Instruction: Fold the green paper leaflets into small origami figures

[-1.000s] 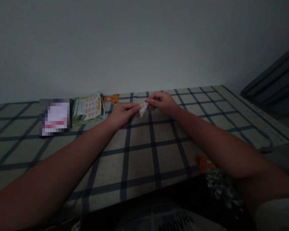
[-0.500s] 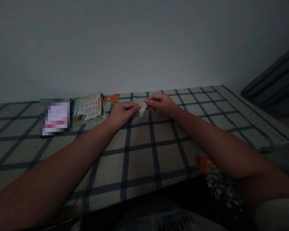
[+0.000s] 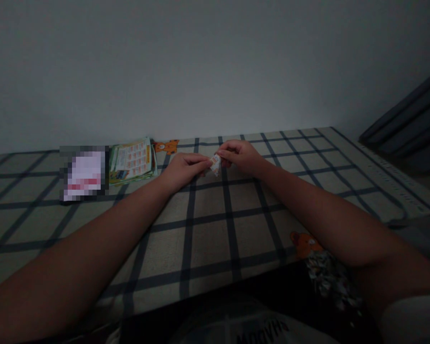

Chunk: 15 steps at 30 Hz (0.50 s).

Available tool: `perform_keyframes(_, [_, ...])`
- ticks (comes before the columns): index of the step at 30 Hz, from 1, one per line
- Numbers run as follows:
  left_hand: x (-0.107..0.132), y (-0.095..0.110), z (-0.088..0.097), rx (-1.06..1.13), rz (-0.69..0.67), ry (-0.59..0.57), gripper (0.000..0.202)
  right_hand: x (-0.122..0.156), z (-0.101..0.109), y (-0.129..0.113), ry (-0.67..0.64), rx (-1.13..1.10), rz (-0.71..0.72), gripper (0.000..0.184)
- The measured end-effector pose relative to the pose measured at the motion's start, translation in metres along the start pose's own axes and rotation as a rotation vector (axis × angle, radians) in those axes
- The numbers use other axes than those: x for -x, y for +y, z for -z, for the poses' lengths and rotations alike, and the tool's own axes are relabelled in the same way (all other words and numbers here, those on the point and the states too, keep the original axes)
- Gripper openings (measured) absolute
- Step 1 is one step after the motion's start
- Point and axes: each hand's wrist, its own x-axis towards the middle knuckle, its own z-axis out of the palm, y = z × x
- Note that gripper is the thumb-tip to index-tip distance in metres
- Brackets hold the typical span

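Both my arms reach forward over a checked cloth [image 3: 208,229] in dim light. My left hand [image 3: 182,169] and my right hand [image 3: 241,155] meet near the far edge, each pinching one small folded piece of printed paper [image 3: 215,164], white with orange marks. Fingers of both hands are closed on it. The paper is held just above the cloth, mostly covered by my fingertips.
A stack of green and orange printed sheets [image 3: 132,161] lies left of my hands, beside a blurred-out rectangle [image 3: 83,173]. Orange bear prints [image 3: 166,145] mark the cloth. A plain wall rises behind. A dark slanted surface [image 3: 404,129] stands at the right. Small paper scraps [image 3: 326,277] lie by my lap.
The paper piece looks smaller and more tucked between my fingers than a second ago. My hands have stayed in almost the same spot.
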Motion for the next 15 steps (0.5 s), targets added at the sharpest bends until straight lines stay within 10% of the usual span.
perform_keyframes(15, [-0.001,-0.0024,-0.0027,0.001,-0.015,0.098,0.035,-0.0003,0.004,-0.0004,-0.056,0.12,-0.021,0.04])
